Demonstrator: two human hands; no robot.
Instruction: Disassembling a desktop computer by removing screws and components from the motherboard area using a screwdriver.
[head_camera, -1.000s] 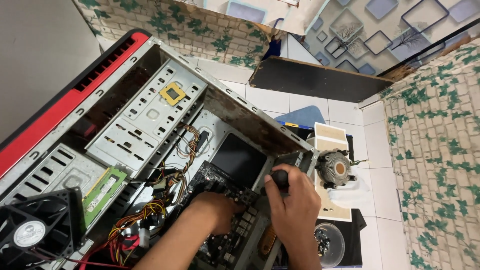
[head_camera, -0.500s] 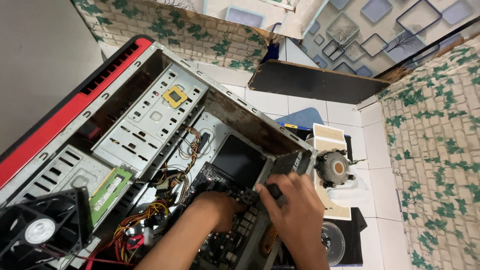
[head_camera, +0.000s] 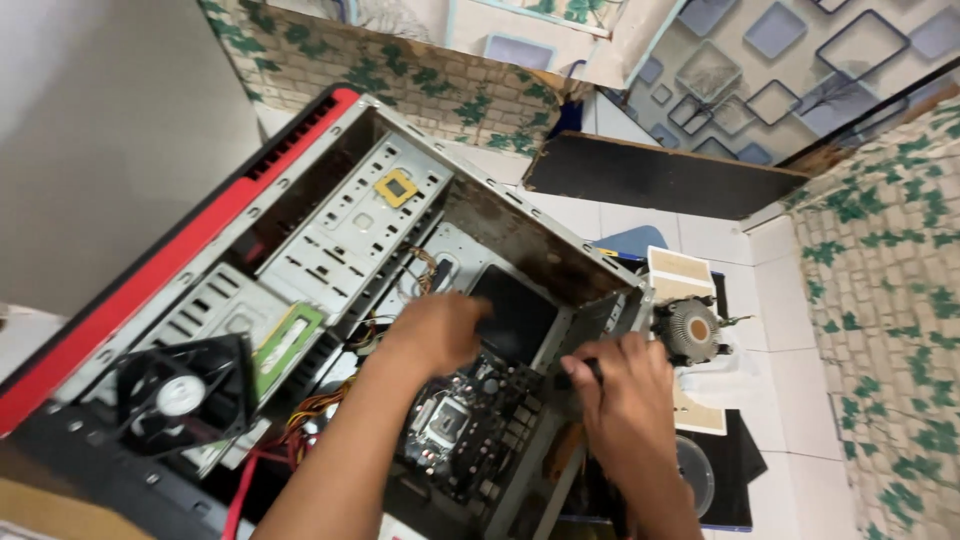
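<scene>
Yellow square label (head_camera: 397, 187) on grey metal drive cage inside open case, upper middle; dark centre patch.

Green-bordered label (head_camera: 287, 339) on drive at case's left side, just right of black fan; long rectangle, pale middle, tilted.

Cream flat box (head_camera: 679, 275) on tiled floor, just outside case's right edge, behind cooler; square, white rim.

Second cream card or box face (head_camera: 697, 412) below cooler, on black sheet, partly hidden by right hand.

No screens, no signs.

Two bare forearms, no sleeves, rings or watch.
</scene>
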